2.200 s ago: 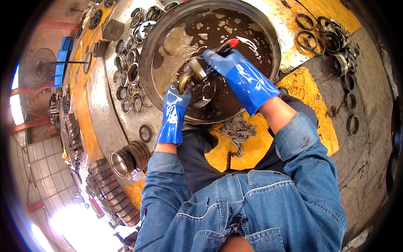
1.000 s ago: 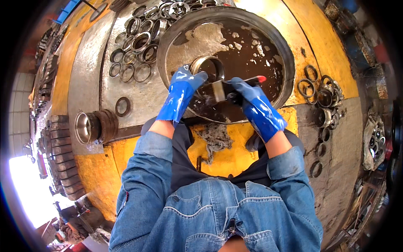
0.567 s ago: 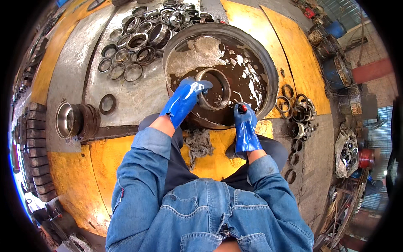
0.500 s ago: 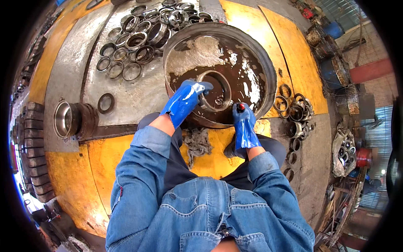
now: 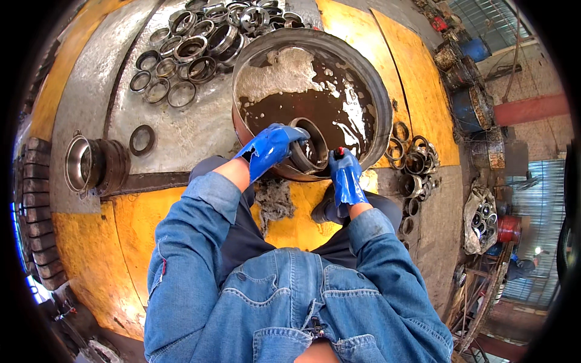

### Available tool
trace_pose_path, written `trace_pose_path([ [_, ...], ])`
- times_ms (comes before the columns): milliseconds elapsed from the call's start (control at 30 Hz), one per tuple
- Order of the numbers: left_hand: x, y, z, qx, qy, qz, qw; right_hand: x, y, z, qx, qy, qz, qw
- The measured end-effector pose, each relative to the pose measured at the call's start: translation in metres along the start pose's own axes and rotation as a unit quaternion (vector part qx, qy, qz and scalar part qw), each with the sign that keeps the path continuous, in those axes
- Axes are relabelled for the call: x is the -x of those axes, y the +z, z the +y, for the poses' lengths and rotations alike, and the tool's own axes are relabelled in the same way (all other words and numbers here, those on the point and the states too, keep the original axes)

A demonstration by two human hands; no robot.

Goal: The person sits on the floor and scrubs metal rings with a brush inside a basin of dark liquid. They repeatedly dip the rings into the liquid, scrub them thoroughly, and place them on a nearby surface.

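My left hand, in a torn blue rubber glove, grips a wide metal ring by its left side. The ring is tilted over the near part of a large round tub of dark brown liquid with pale foam. My right hand, gloved in blue too, is closed around a small tool with a red end, just right of the ring. The rest of that tool is hidden by the fist and the ring, so its kind does not show.
Many metal rings lie piled beyond the tub on the left; more rings stand at its right. A single ring and a steel pot are to the left. A grey rag lies between my feet.
The metal ring has tipped and now shows more of its outer side, sitting closer to the tub's near rim. My right hand keeps its hold on the red-ended tool. The view has shifted slightly.
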State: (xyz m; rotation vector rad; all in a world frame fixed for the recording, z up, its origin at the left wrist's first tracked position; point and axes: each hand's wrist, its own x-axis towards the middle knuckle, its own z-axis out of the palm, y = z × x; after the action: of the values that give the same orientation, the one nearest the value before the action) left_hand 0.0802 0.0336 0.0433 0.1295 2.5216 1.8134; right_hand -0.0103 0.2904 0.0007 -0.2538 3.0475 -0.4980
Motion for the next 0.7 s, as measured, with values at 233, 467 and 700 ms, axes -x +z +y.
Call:
trace_pose_path([
  [233, 0.005, 0.0, 0.003, -0.019, 0.071, 0.018, 0.997, -0.003, 0.002, 0.003, 0.019, -0.004, 0.002, 1.0],
  [467, 0.0, 0.0, 0.005, 0.13, -0.093, -0.029, 0.987, -0.004, 0.005, 0.008, 0.021, -0.005, -0.003, 1.0],
  [700, -0.004, 0.004, -0.006, 0.197, -0.111, 0.006, 0.974, -0.004, 0.003, 0.004, 0.028, -0.011, -0.008, 1.0],
])
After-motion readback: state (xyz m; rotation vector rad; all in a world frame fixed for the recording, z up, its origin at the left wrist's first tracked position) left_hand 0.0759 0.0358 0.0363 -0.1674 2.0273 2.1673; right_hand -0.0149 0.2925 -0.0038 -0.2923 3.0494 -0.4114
